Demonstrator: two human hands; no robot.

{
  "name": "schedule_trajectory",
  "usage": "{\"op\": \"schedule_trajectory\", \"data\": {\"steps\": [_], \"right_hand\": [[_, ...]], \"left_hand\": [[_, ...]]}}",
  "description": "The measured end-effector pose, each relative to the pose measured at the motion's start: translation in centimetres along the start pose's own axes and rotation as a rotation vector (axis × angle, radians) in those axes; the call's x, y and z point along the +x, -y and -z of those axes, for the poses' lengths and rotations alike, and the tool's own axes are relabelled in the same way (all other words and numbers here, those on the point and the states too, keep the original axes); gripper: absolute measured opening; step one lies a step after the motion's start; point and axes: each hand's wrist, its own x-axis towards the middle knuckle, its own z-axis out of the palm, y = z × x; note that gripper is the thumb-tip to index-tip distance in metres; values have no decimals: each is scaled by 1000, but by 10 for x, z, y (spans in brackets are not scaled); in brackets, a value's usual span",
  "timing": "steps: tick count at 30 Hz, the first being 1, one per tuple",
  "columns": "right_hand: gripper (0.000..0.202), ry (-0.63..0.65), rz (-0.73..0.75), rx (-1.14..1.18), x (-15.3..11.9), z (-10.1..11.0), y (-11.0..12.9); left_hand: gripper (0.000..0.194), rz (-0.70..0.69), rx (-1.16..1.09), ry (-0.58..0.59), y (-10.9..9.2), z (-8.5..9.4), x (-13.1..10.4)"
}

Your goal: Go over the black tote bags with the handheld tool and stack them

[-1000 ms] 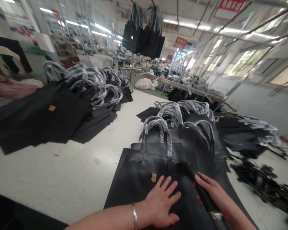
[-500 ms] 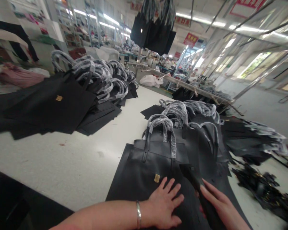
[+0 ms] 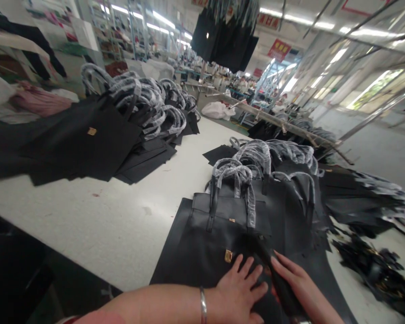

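My left hand (image 3: pixel 239 290) lies with its fingers spread on the front of a black handbag (image 3: pixel 185 252), to the right of a small gold clasp plate (image 3: pixel 228 256). The bag lies flat, and its two handles (image 3: pixel 252 207) are wrapped in clear plastic. In my right hand (image 3: pixel 292 274) is a long black strip-like piece (image 3: pixel 281 281), slanting up and left over the bag. Its far end blends into the bag, so its exact kind is unclear. A small shiny part shows at its near end.
On the pale table (image 3: pixel 121 234), a pile of black bags (image 3: pixel 70 144) lies at left; more bags (image 3: pixel 290 193) lie beyond my hands. Black straps with gold fittings (image 3: pixel 374 265) are heaped at right. Bags (image 3: pixel 222 45) hang overhead beyond a metal rail (image 3: pixel 256 112).
The view has shifted a little, so most things sit further right. The black piece and my right hand have moved slightly left over the bag, closer to my left hand, which stays spread.
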Motion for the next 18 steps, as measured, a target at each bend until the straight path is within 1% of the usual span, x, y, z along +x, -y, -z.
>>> {"op": "schedule_trajectory", "data": {"steps": [3, 5, 7, 8, 10, 12, 13, 14, 16, 18], "right_hand": [[83, -76, 70, 30, 6, 1, 5], [86, -160, 112, 42, 4, 7, 6], [88, -203, 108, 50, -2, 15, 2], [89, -197, 88, 49, -6, 19, -1], [87, -124, 28, 21, -10, 21, -9], [83, -51, 18, -25, -7, 16, -14], [80, -43, 40, -50, -4, 12, -15], [80, -62, 73, -67, 0, 8, -14], [81, -165, 152, -89, 6, 3, -10], [83, -253, 191, -122, 3, 2, -4]], "left_hand": [[66, 17, 9, -11, 0, -2, 1], [66, 22, 18, -15, -1, -2, 1], [67, 13, 26, -20, -1, -1, 1], [67, 8, 28, -21, -1, -1, 1], [67, 2, 32, -21, -1, 0, 1], [67, 7, 33, -22, -2, 0, 1], [67, 12, 36, -23, -3, -1, 2], [66, 14, 39, -26, -4, -3, 2], [65, 9, 55, -36, -9, -10, 6], [66, -4, 81, -46, -17, -20, 13]]}}
